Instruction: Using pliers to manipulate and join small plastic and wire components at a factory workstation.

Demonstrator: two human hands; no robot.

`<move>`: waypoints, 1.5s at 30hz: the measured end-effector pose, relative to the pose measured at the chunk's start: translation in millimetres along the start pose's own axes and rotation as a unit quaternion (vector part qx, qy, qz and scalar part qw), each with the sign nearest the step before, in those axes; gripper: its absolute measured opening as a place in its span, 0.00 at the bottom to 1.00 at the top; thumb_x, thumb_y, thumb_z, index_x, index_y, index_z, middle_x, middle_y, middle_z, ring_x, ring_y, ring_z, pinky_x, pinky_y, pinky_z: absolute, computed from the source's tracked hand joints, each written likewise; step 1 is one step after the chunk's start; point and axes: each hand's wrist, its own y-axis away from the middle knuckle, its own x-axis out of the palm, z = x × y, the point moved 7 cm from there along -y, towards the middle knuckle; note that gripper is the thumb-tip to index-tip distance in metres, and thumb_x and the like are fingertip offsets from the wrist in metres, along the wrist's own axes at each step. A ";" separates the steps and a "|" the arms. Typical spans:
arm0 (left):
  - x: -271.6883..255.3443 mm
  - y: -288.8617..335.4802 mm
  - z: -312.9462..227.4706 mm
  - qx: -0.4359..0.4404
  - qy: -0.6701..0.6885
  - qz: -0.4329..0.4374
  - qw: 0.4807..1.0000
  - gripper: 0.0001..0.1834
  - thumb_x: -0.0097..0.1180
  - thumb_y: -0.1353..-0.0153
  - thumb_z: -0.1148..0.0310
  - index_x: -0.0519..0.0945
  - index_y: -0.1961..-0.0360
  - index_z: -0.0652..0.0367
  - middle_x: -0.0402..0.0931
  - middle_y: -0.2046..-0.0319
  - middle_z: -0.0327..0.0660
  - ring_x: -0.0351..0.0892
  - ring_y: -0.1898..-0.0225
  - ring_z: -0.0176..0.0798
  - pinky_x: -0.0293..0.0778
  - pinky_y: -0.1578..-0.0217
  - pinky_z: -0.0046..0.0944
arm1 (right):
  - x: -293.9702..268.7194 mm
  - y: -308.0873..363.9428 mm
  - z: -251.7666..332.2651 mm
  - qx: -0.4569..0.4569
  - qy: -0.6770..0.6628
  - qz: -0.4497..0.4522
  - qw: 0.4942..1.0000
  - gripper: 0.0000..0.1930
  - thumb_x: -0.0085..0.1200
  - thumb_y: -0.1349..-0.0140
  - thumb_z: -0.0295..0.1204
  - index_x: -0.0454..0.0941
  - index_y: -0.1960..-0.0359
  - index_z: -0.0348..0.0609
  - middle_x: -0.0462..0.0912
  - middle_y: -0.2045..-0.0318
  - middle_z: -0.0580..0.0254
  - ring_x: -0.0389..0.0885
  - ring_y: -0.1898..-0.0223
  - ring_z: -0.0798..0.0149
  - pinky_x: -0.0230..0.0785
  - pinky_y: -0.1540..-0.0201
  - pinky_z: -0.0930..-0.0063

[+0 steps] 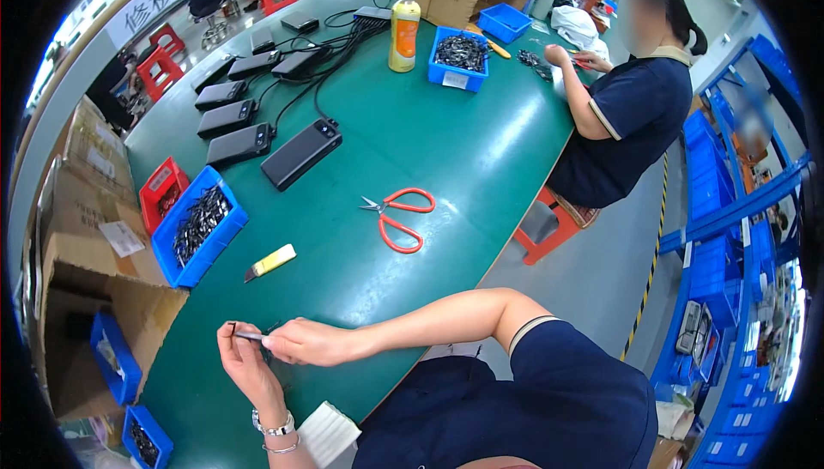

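Note:
My left hand (243, 364) is closed in a pinch on a small dark part (232, 328), low over the near left of the table. Against that part, my right hand (302, 343) grips a thin metal tool (251, 336), its tip pointing left; its exact kind is too small to tell. Farther off lies a yellow-handled scraper or brush (271, 262). Red-handled scissors (400, 218) rest with spread handles at mid-table. A blue bin (225, 230) of small black parts and a red bin (153, 179) stand to the left.
Black power banks (300, 153) with cables fill the far left. A drink bottle (404, 30) and a blue bin (457, 74) of black parts stand beyond. A co-worker (631, 108) sits at the right edge. Cardboard boxes (112, 229) line the left; folded white cloth (326, 433) lies near me.

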 end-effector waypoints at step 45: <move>-12.2 -3.4 -5.4 0.037 -0.061 0.027 0.997 0.07 0.56 0.39 0.75 0.71 0.63 0.62 0.69 0.65 0.39 0.71 0.63 0.31 0.70 0.59 0.30 | -0.8 -1.7 -11.2 0.103 0.100 0.045 0.989 0.20 0.52 0.34 0.42 0.67 0.78 0.39 0.63 0.86 0.70 0.59 0.80 0.75 0.56 0.78 0.71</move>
